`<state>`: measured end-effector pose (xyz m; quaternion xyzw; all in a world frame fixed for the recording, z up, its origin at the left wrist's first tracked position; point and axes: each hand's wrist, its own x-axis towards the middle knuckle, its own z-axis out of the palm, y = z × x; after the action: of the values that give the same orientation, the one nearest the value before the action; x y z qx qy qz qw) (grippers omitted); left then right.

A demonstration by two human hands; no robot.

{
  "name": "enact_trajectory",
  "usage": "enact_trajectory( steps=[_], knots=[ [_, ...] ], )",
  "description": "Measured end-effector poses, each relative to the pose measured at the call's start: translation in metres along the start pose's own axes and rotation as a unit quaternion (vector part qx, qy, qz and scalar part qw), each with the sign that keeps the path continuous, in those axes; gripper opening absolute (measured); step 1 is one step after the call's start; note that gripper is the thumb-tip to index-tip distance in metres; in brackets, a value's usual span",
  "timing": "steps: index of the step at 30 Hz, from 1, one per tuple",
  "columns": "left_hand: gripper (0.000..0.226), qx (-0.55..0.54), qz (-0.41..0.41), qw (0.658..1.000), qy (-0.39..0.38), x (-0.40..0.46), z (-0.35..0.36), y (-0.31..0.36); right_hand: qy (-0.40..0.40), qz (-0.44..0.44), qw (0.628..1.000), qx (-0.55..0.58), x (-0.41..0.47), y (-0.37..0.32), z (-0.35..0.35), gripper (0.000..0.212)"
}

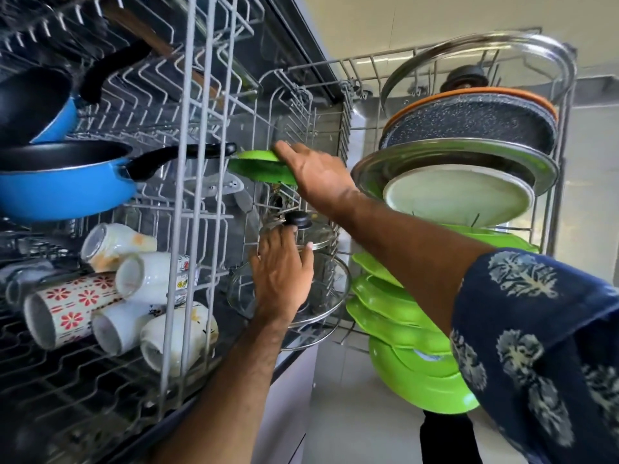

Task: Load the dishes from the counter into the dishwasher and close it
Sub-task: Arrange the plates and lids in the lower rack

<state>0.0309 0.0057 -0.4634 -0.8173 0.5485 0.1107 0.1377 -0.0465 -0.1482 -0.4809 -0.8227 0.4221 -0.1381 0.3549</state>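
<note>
My view is tilted sideways. My right hand (313,174) grips a green plate (259,169) by its rim, inside the lower rack (294,105) of the open dishwasher. My left hand (281,272) rests with straight fingers on a glass lid (330,289), its fingertips at the lid's black knob (299,219). More green plates (402,323) stand in a row in the same rack, beside a pale plate (459,195), a steel plate (455,155), a speckled pan (475,123) and a large glass lid (482,61).
The upper rack (187,202) is pulled out at left. It holds a blue pan (67,185) with a black handle, a second blue pan (37,105) and several mugs (117,296) lying on their sides. A pale floor (361,426) shows below.
</note>
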Motion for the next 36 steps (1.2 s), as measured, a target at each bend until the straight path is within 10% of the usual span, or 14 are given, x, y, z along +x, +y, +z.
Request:
enact_trajectory(
  steps=[18,28,36],
  knots=[
    [0.048,0.008,0.006,1.000,-0.028,0.002,0.004,0.009,-0.155,0.090,0.981,-0.069,-0.018,0.000,0.001,0.049],
    [0.049,0.005,0.013,0.999,-0.045,-0.048,-0.048,0.045,-0.193,-0.095,0.955,-0.207,-0.110,-0.027,-0.054,0.082],
    [0.055,0.005,-0.014,0.999,-0.031,-0.151,-0.132,0.077,-0.232,-0.129,0.953,-0.146,-0.182,-0.053,-0.148,0.069]
  ],
)
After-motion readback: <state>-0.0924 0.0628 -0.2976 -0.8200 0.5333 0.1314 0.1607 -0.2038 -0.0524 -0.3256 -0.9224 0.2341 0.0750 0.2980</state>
